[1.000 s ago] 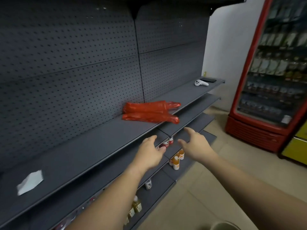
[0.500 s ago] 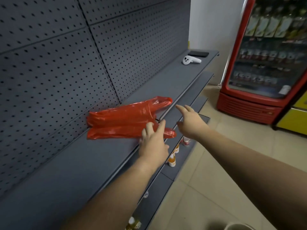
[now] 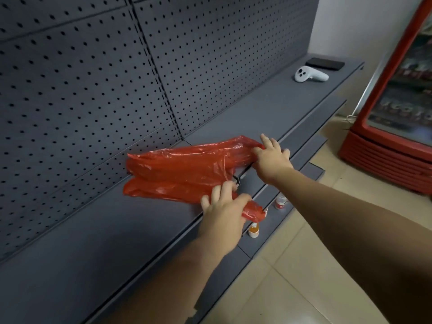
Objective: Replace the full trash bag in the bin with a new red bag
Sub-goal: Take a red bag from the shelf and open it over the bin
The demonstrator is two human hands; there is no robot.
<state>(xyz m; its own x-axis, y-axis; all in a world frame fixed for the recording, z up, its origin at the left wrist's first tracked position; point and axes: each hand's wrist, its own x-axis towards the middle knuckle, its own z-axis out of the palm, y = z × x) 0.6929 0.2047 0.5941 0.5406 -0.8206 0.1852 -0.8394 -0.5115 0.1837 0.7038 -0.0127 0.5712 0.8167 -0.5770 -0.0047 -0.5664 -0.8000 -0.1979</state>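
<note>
Dark grey pegboard panels (image 3: 93, 85) back a run of grey metal shelves (image 3: 268, 106). Pale beige floor tiles (image 3: 292, 288) spread below. At right, a red glass-door drinks cooler (image 3: 397, 113) stands against a plain white wall (image 3: 346, 26). Light is dim and even.

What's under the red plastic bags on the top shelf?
The red plastic bags lie directly on the grey metal shelf, with a small black clip beside them. The left hand and right hand cover their near ends; anything beneath is hidden.
</note>
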